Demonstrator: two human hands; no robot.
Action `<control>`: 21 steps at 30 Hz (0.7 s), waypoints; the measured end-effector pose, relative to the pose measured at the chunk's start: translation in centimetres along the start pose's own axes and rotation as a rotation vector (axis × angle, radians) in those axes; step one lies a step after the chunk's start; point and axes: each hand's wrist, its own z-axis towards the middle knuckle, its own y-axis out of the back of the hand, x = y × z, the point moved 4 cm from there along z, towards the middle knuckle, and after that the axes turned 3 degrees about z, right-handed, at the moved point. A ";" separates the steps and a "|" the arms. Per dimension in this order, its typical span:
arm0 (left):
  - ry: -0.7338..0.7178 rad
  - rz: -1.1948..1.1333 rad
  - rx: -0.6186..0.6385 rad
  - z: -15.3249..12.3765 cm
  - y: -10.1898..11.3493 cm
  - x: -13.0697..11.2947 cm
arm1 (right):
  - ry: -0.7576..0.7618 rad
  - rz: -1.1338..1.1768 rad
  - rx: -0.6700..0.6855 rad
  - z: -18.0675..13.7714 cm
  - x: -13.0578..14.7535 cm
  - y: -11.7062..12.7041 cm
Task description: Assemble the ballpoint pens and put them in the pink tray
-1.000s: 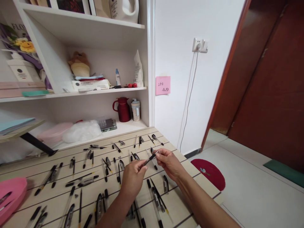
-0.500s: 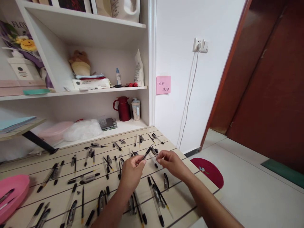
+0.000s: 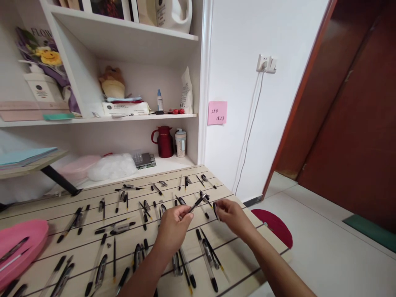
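One slim black, silver-tipped pen (image 3: 197, 203), pinched in the left hand (image 3: 173, 227), slants forward and right — its tip near, but apart from, a dark curved plastic cap (image 3: 215, 211) pinched by the right hand (image 3: 234, 218).

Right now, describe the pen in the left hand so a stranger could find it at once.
Start at the white shelves and drop to the striped table in front. Above it, the left hand grips a dark pen with a silvery tip. Unlike the pen pieces lying below, it is held off the tabletop.
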 end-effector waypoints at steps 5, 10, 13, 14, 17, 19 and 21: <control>-0.024 0.026 -0.031 -0.1 0.7 0.2 | 0.022 0.784 -0.181 1.8 2.9 -0.5; -0.015 0.062 -0.045 0.1 1.0 0.4 | 0.083 0.984 -0.202 2.3 4.2 -1.6; -0.023 0.074 -0.046 0.1 1.1 0.4 | 0.086 0.994 -0.184 2.2 4.2 -2.0; -0.026 0.074 -0.046 0.1 1.0 0.3 | 0.083 0.990 -0.173 2.2 4.2 -2.2; -0.021 0.069 -0.046 0.0 1.0 0.2 | 0.066 0.954 -0.106 1.9 4.3 -2.8; -0.008 0.070 -0.045 0.0 1.0 0.1 | 0.057 0.917 -0.060 1.7 4.4 -3.4; 0.002 0.078 -0.044 -0.1 1.0 0.0 | 0.053 0.878 -0.015 1.6 4.5 -3.8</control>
